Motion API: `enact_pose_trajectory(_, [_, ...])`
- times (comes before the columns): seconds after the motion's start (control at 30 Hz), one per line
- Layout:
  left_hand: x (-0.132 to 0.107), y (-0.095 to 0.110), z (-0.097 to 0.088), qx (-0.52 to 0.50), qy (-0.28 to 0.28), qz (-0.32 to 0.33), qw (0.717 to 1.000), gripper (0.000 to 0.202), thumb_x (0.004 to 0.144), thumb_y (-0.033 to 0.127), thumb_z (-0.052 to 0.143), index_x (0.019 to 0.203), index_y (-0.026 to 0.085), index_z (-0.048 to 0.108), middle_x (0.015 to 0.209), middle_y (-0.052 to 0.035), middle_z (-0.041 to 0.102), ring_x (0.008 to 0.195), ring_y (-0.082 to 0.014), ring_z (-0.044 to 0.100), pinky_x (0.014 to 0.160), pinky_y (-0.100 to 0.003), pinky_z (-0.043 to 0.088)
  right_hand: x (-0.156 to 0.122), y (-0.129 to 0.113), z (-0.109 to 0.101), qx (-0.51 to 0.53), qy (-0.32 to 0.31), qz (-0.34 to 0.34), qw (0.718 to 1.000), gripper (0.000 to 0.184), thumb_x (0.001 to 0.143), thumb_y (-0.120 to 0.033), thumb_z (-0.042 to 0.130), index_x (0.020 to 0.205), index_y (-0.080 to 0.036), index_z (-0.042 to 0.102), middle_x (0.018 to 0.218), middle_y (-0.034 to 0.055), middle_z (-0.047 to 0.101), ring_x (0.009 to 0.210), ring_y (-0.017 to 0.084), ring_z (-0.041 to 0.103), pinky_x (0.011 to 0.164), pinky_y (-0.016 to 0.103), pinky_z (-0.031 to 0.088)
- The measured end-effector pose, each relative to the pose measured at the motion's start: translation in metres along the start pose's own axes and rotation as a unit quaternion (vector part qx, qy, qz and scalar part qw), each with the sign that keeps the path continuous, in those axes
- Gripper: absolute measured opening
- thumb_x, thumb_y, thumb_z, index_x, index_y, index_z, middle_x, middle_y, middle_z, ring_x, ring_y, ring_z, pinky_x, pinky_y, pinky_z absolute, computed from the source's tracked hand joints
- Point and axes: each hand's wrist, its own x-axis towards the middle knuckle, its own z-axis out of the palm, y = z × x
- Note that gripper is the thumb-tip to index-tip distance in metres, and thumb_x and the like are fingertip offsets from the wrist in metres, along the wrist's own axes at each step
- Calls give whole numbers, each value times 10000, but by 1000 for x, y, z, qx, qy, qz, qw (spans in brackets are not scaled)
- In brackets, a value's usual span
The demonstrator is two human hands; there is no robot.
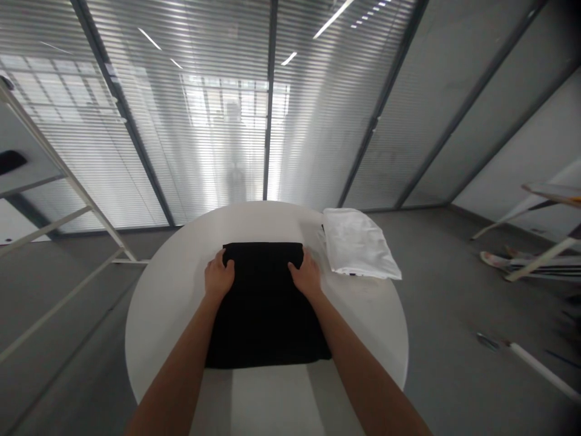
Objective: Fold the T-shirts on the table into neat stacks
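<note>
A folded black cloth (pixel 269 309), roughly square, lies flat on the white round table (pixel 167 309) in front of me. My left hand (pixel 219 276) grips its far left corner, thumb on top and fingers around the side edge. At the far right corner my right hand (pixel 307 274) has the same kind of hold, its thumb pressed on the cloth. The fingertips of both hands are partly hidden at the edges. To the right of my right hand rests a folded white cloth (pixel 356 242), with small dark bits showing at its edge.
A pale metal frame (pixel 86 200) stands on the floor at the left. Glass panels with blinds (pixel 218 151) rise behind the table. At the right are a light-legged piece of furniture (pixel 544 257), a shoe (pixel 494 260) and a white pole (pixel 544 372) on the floor.
</note>
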Motion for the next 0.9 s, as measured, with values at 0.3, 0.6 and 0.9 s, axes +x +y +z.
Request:
enact_pose_trajectory(0.3, [-2,-13,-4,-217,8,11,976,569,724,175,521,1288,244,501,1251,-65,610,1147,-235,583,1012,-393,450,9,19,-7,289,1,19,957,715,689,-239,571,1379,-146,406,1178,117,618,1094,242,592,997,420,439])
enact_pose_trajectory(0.6, [0,-3,-20,-374,-22,2,927,638,602,151,562,1234,237,545,1115,-51,647,980,-210,621,885,-370,496,12,19,-22,544,-68,104,829,811,558,-170,560,1359,-218,450,1155,71,650,990,250,640,864,410,507])
enact_pose_trajectory(0.9, [9,-11,-29,-489,-127,-98,857,602,568,213,575,1165,143,613,881,-39,695,770,-219,656,673,-326,510,5,7,-43,524,-137,69,838,524,489,-189,471,987,-190,634,886,20,706,790,223,632,701,322,495])
